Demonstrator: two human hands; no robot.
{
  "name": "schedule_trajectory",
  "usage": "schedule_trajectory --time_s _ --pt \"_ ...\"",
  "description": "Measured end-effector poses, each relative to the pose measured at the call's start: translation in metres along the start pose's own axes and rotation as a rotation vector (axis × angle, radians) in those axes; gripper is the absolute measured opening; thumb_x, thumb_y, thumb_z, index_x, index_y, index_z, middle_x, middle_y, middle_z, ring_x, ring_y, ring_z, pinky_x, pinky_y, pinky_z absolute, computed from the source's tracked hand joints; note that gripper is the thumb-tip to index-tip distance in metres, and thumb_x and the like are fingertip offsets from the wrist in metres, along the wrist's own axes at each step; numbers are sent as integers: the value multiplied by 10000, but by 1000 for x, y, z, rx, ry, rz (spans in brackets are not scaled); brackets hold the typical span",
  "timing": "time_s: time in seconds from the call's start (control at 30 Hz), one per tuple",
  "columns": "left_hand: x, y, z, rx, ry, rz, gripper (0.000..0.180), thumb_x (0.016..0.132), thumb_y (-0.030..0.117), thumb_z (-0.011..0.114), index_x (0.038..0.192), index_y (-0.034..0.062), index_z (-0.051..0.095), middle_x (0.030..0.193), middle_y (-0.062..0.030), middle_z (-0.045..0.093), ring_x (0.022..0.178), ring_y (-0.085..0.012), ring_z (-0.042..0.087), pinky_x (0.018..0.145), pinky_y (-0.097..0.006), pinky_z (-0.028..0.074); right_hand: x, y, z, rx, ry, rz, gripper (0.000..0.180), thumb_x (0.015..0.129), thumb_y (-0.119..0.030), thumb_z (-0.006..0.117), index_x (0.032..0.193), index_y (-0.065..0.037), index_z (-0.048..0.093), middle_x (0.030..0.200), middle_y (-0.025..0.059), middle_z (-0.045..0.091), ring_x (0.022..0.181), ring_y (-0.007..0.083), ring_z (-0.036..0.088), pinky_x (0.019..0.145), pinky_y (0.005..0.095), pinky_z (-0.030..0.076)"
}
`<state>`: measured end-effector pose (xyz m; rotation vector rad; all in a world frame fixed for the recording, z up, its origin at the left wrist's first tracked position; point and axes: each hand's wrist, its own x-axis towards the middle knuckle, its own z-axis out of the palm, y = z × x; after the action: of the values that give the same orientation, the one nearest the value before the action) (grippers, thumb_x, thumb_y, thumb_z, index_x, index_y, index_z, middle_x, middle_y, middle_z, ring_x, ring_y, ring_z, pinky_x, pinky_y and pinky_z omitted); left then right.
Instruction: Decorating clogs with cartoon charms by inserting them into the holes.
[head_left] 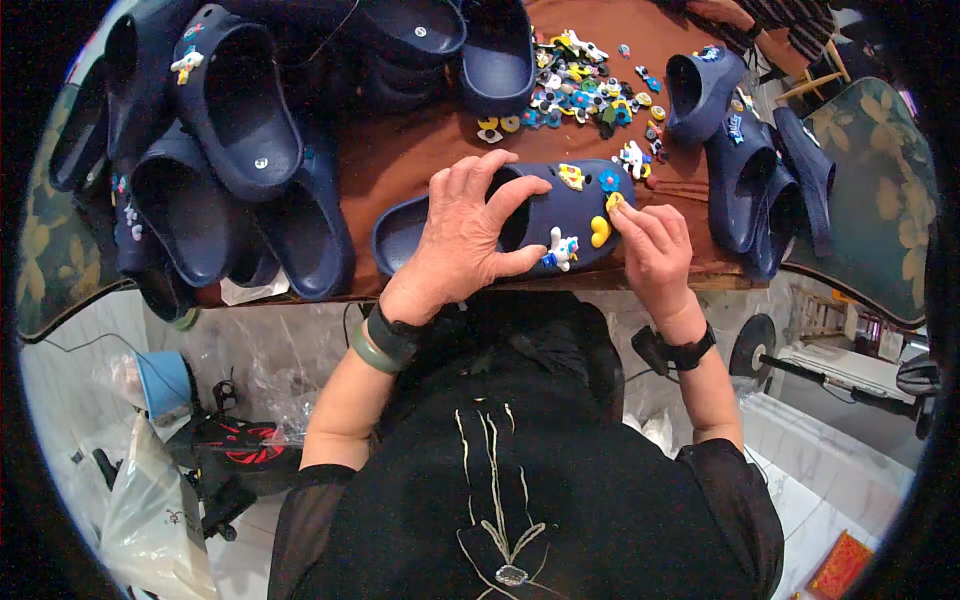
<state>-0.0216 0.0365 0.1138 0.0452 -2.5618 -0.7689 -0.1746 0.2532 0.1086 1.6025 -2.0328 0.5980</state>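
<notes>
Left hand (462, 235) grips the clog (520, 215) at the tabletop (400, 150) edge. Right hand (650, 240) pinches a yellow charm (613, 200) onto it. Risk: off-centre pressure may pop the charm loose.

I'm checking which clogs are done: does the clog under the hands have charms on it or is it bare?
Charms on: the clog shows yellow, blue and white charms on its upper.

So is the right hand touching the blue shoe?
Touching. The head view shows the right hand with its fingertips pressed on a yellow charm on top of the blue shoe, no gap visible.
</notes>
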Motion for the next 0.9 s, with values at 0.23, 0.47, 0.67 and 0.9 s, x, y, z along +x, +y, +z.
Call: schedule_trajectory --time_s 0.23,0.47,0.67,0.9 --pt "0 0 -1 10 2 7 582 697 423 697 1216 217 534 1280 -119 414 1162 -322 390 969 -456 285 -2 8 -11 49 -170 -59 393 723 -18 594 1114 -27 629 1107 106 651 864 239 594 849 393 467" --pt "2 1 0 26 -10 0 579 707 425 689 1223 214 530 1284 -122 408 1175 -323 377 979 -455 274 8 6 -15 35 -266 -136 375 726 -26 588 1098 15 614 1097 150 639 918 278 602 908 424 471" --pt "2 0 -1 9 -20 -9 584 699 400 702 1225 213 529 1292 -121 401 1180 -321 372 983 -452 268 11 0 -14 -157 -401 -363 473 726 -33 563 1161 144 511 1098 263 606 959 292 601 975 447 444" --pt "0 3 0 16 -15 -1 586 695 392 705 1223 211 527 1288 -121 403 1181 -321 371 979 -450 270 10 -4 -6 -21 -292 -254 408 728 3 574 1118 118 532 938 195 640 853 262 605 975 462 448"
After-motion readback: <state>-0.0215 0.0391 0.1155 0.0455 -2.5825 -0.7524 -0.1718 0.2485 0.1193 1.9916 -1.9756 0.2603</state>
